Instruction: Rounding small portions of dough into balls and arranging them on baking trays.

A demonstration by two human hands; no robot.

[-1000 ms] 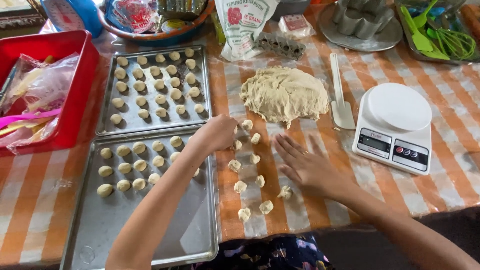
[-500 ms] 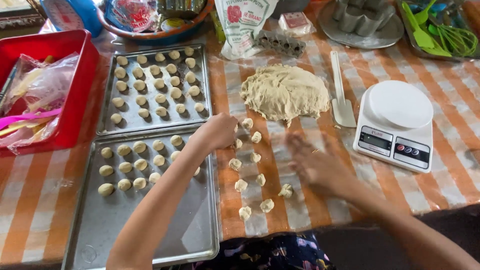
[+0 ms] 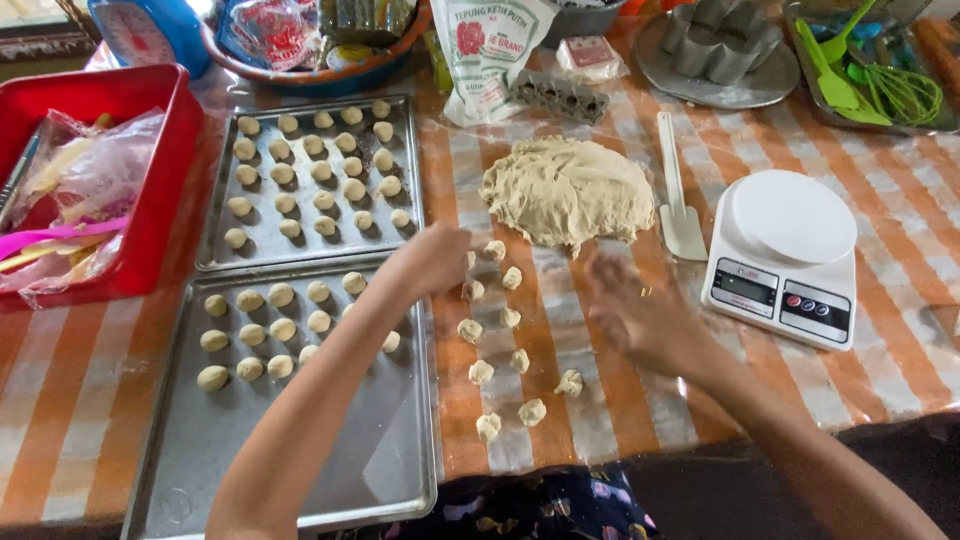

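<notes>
Right hand (image 3: pixel 640 315) shifted (blurred) off dough pieces (image 3: pixel 500 345).

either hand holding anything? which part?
Right hand: empty, open, blurred above the table. Left hand: closed by the dough pieces; can't tell any grip.

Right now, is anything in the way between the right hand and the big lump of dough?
Nothing visible. The right hand hovers above bare striped tablecloth, and the big lump of dough lies just beyond it. The small dough pieces sit off to its left, the white spatula and scale to its right.
</notes>
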